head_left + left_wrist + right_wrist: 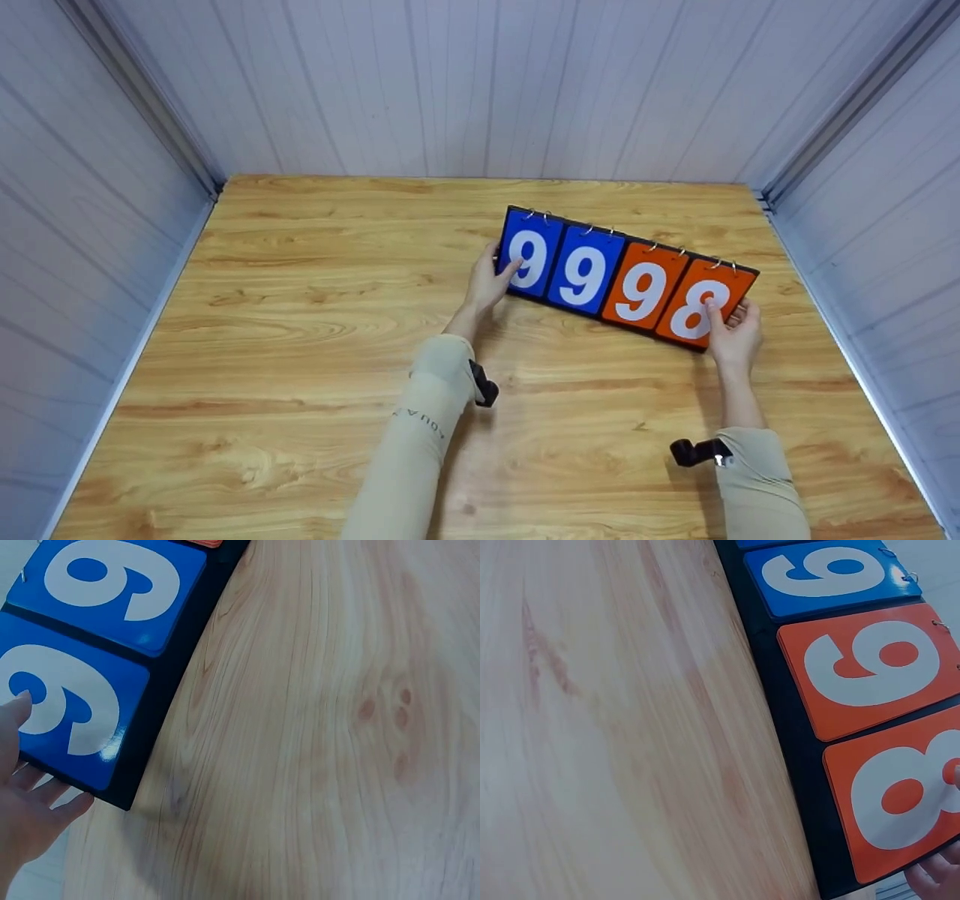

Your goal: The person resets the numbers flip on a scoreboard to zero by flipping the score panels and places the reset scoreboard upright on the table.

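The frame's left side is filled by a wooden tabletop (622, 727). At right, a black board (796, 739) is covered by blue cards (840, 570) and orange cards (904, 796); at lower right, its end is gripped by the right hand (936, 876), partly cut off.

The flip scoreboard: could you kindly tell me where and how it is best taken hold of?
Probably the scoreboard is best gripped at both short ends, one hand from each side, thumb in front and fingers behind, as the left hand and right hand do. It is long and flat, and the rings line its top edge.
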Tool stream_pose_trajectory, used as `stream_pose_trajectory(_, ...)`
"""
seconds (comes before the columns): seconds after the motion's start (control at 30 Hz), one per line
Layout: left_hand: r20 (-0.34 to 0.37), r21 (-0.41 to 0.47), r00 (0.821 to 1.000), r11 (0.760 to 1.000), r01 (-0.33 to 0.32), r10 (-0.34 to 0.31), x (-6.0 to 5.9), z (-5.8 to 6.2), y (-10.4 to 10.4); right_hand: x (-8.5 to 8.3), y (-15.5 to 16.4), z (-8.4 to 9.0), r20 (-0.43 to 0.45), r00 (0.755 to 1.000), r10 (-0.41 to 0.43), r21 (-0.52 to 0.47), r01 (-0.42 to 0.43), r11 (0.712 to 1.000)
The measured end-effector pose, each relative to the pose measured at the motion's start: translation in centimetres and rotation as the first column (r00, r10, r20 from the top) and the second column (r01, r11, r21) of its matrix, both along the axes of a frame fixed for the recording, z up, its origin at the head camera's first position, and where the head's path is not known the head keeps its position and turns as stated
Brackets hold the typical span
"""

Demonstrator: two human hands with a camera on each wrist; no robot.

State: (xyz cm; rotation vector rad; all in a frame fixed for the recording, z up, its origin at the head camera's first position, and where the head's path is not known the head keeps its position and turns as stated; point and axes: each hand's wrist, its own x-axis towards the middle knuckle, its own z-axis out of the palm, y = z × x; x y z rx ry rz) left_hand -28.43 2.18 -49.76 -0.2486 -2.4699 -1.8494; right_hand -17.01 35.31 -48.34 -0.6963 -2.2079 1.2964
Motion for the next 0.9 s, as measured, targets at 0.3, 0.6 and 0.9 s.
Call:
stream_pose_trajectory(0.3,-0.027,-0.068,0.998,0.996,-0.051,0.049,0.1,-0.1,-0.4,-0.4,-0.1,-1.0,-0.067,0.997,-0.045,0.106,0.052,0.993)
stream_pose_trajectory(0.6,-0.006,-0.040,0.995,0.994,-0.098,0.098,0.1,-0.7,-1.6,-0.9,-1.0,-1.7,-0.103,0.994,-0.027,0.166,0.044,0.985)
stream_pose_trajectory(0.9,-0.029,-0.040,0.988,0.988,-0.150,0.149,0.8,-0.8,-3.2,-1.1,-2.0,-2.0,-0.105,0.994,0.007,0.181,0.012,0.983)
